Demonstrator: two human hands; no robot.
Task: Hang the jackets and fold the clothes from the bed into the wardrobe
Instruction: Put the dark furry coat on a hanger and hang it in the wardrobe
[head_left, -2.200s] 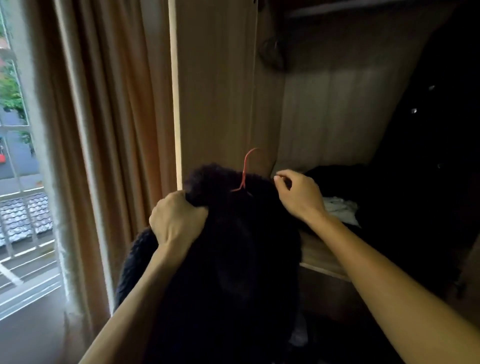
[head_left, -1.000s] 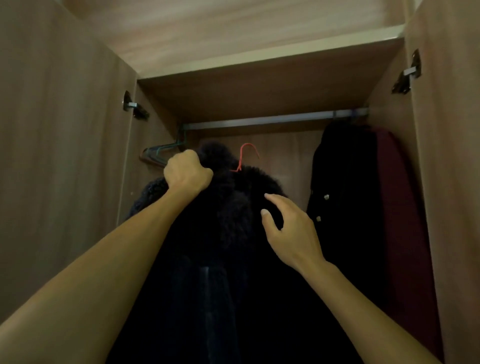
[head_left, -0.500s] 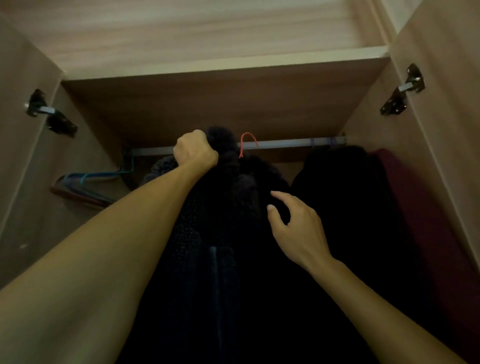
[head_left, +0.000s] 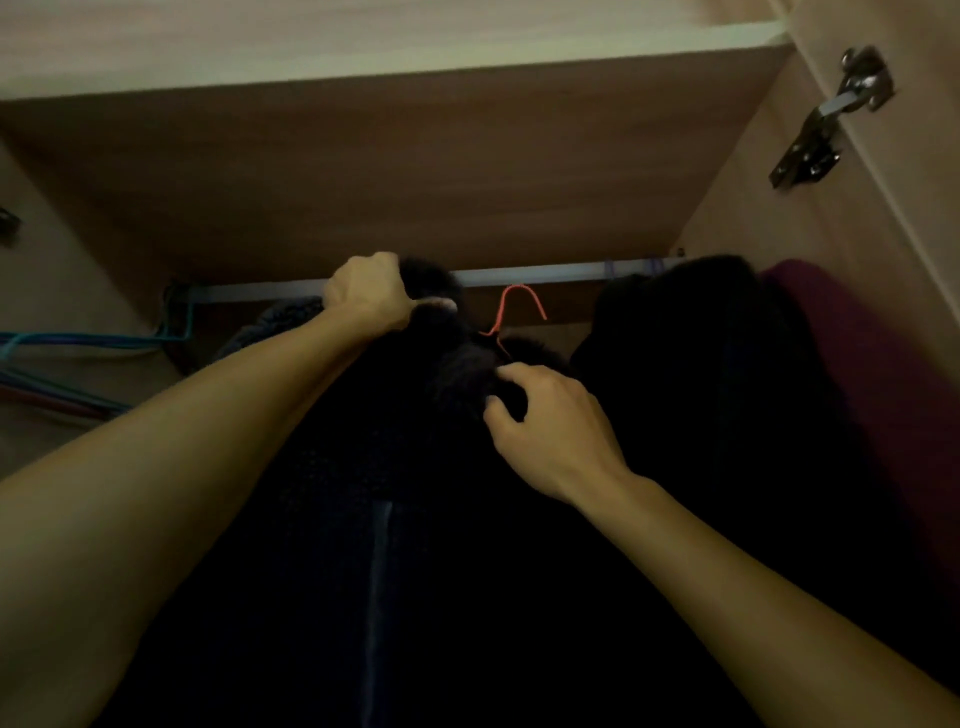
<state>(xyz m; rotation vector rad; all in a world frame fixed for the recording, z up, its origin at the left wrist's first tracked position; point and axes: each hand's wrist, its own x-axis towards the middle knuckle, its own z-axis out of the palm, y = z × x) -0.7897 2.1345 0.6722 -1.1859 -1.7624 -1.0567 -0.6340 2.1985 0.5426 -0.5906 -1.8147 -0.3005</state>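
Gripping the fluffy collar of the black jacket (head_left: 415, 493) with the left hand (head_left: 366, 296), fist closed tight round a bunch of it, up against the rail (head_left: 545, 274). Pinching the same collar lower and to the right with the right hand (head_left: 545, 421), fingers curled into the pile. Holding the jacket up inside the wardrobe (head_left: 389, 171), collar between the two hands, body hanging down between the forearms. Orange hanger hook (head_left: 511, 312) poking out of the collar between the hands, top just under the rail; cannot tell whether touching it. Hard to make out the jacket's body in the dark, apart from a pale stripe down the middle. No telling the hanger's shoulders, buried in the collar. Just to the right, another black coat (head_left: 701, 364) on the rail, then a dark red garment (head_left: 857, 389) against the wardrobe side, both lost in shadow lower down. To the left, blue hangers (head_left: 78, 343), cut off by the picture's edge. Metal hinge (head_left: 826, 130) at upper right.
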